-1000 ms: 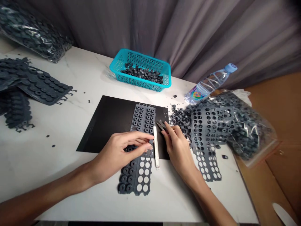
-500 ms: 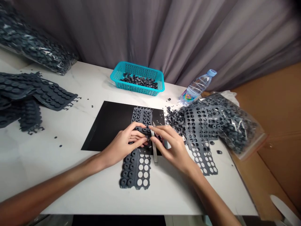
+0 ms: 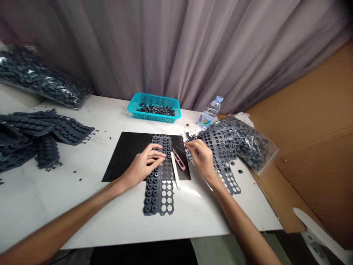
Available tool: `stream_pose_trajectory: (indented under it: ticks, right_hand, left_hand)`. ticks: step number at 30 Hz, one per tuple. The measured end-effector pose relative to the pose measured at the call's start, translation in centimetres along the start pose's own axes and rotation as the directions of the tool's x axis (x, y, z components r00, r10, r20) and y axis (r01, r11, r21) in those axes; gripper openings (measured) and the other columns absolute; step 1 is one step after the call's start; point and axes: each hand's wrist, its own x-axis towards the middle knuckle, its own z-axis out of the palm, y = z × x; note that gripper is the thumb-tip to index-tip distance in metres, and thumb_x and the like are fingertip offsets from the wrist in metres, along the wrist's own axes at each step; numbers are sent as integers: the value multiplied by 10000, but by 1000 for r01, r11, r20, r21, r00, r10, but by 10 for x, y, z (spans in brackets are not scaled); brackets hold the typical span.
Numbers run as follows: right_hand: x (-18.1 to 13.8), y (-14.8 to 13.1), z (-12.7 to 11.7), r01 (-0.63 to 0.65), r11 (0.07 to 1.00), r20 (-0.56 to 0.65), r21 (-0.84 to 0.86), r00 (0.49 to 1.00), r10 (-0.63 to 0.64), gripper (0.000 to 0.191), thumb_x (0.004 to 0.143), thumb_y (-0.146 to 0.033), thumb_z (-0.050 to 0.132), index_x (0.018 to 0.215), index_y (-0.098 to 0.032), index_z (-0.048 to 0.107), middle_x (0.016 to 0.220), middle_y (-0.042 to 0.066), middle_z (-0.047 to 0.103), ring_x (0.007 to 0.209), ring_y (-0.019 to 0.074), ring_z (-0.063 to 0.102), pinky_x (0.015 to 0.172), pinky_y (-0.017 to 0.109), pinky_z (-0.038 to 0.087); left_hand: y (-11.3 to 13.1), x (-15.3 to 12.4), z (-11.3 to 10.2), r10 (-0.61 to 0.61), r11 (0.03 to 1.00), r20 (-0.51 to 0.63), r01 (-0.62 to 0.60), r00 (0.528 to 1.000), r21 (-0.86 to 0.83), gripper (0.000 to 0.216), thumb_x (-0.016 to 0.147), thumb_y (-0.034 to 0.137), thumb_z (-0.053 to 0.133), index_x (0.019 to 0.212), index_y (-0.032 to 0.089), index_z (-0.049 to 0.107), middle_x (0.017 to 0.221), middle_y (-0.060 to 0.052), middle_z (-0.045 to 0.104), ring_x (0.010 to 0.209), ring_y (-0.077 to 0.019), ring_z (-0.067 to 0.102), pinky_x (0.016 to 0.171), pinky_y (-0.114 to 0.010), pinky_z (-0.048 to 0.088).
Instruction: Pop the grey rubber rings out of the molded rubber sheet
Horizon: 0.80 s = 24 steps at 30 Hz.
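My left hand (image 3: 145, 163) lies on a long dark grey rubber strip (image 3: 160, 191), fingers stretched over its middle. The strip carries rows of small rings, and several of its holes are empty. It runs across a black mat (image 3: 124, 156) and onto the white table (image 3: 82, 206). My right hand (image 3: 200, 157) hovers right of the mat with its fingertips pinched together beside a heap of loose rings (image 3: 190, 138); what they hold is too small to make out. Pink snips (image 3: 179, 161) and a white stick (image 3: 174, 171) lie between my hands.
A teal basket (image 3: 132, 107) of rings stands behind the mat, beside a water bottle (image 3: 209, 116). Emptied punched sheets (image 3: 224, 162) and a clear bag of parts (image 3: 252, 145) lie at right. Full sheets (image 3: 41, 136) and another bag (image 3: 41, 82) sit at left. Cardboard (image 3: 317, 140) borders the right edge.
My right hand has moved from the strip rightward to the loose rings, leaving the snips on the mat. The camera has pulled back and up. My left hand stays on the strip.
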Motion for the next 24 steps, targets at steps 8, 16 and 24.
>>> stream_pose_trajectory:
  ticks: [8,16,24]
  right_hand:
    - [0,36,-17,-109,979,-120,-171,989,89,354,1051,-391,512,1216,-197,757,1206,166,625,1113,318,583,872,455,527]
    - [-9,-14,4,58,998,351,-3,935,-53,328,1049,-365,542,1331,-237,647,1083,73,660,894,202,672,762,316,536]
    - [-12,-7,10,-46,998,303,-43,951,57,270,1066,-277,467,1264,-188,626,1166,118,619,853,208,677,797,358,552]
  left_hand:
    - [-27,13,-28,199,811,20,-176,980,557,269,1001,335,601,1247,226,601,1281,-87,602,1208,-268,601,1111,-480,495]
    - [-28,15,-27,220,743,32,-188,975,643,320,1020,415,596,1289,244,617,1380,-89,563,1311,-295,508,1201,-527,389]
    - [-22,14,-22,191,658,172,-256,966,708,403,1011,428,600,1373,254,581,1527,-84,541,1449,-301,418,1235,-526,360]
